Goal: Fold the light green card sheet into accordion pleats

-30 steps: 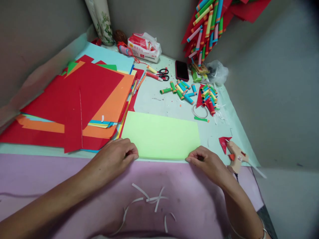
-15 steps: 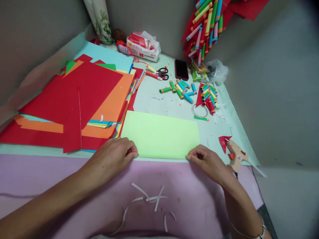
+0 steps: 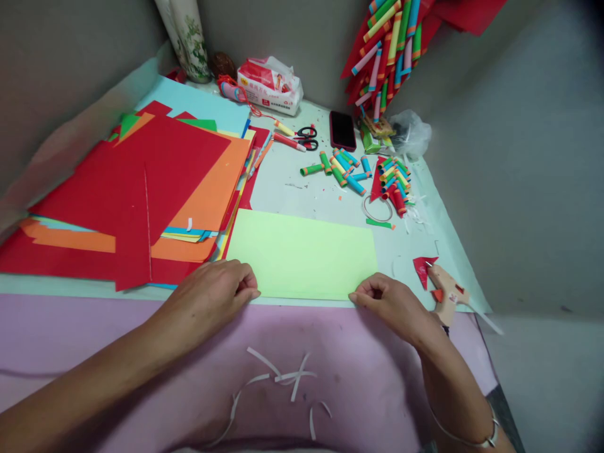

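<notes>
A light green sheet of paper [image 3: 302, 255] lies flat in front of me, its near edge close to the table's front edge. My left hand [image 3: 224, 283] pinches the sheet's near left corner between thumb and fingers. At the near right corner, my right hand [image 3: 389, 299] grips the same edge in a similar pinch. Left of the sheet rises a pile of coloured paper, topped by a red sheet [image 3: 155, 170] and an orange sheet [image 3: 217, 182]. To the right of my right hand rests a beige glue gun [image 3: 448, 292] with a white glue stick.
Small rolled paper tubes [image 3: 346, 170] lie beyond the sheet, near black-handled scissors [image 3: 306, 139] and a phone [image 3: 342, 131]. A tissue pack [image 3: 270, 88] stands at the back. A bundle of coloured tubes [image 3: 391, 50] hangs at the wall. White paper strips [image 3: 295, 377] lie on the pink cloth.
Both hands keep their pinch on the green sheet's near edge. The whole view has shifted very slightly; nothing else visibly differs.
</notes>
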Demonstrator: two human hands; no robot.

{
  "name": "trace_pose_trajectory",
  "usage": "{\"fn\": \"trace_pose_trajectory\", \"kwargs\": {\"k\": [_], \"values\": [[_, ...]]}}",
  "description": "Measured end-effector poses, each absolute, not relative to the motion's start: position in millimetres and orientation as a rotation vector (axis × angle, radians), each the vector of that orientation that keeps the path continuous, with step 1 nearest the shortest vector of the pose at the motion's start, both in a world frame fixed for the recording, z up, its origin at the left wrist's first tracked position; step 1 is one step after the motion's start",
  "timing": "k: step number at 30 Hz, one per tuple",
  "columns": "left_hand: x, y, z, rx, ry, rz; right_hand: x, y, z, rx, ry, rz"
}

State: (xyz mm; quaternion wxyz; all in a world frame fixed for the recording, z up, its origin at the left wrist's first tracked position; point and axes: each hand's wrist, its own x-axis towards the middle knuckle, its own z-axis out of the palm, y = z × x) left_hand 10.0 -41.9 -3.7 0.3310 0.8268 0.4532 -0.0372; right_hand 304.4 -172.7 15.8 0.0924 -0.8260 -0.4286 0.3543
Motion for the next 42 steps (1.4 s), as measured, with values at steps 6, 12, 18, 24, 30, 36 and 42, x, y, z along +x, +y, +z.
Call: {"fn": "trace_pose_trajectory", "kwargs": {"k": [6,12,18,24,30,36,42], "values": [[9,-40,-5,2.151,1.204,-0.121,303,-170,20,-2.481,-1.267,1.07],[9,-39,-1,2.117,1.226,-0.156,305,-168,21,-2.501,-1.287,1.041],[9,-41,0,2.116,1.217,-0.143,307,-170,17,-2.489,-1.305,1.036],[6,-45,-1,2.123,1.193,-0.097,308,-171,16,-2.486,-1.332,1.017],[7,-49,5,2.166,1.215,-0.121,307,-172,15,-2.466,-1.36,0.983],[8,-46,10,2.139,1.261,-0.159,308,-172,13,-2.478,-1.352,1.005],[0,-46,5,2.13,1.25,-0.134,309,-173,13,-2.468,-1.361,1.001]]}}
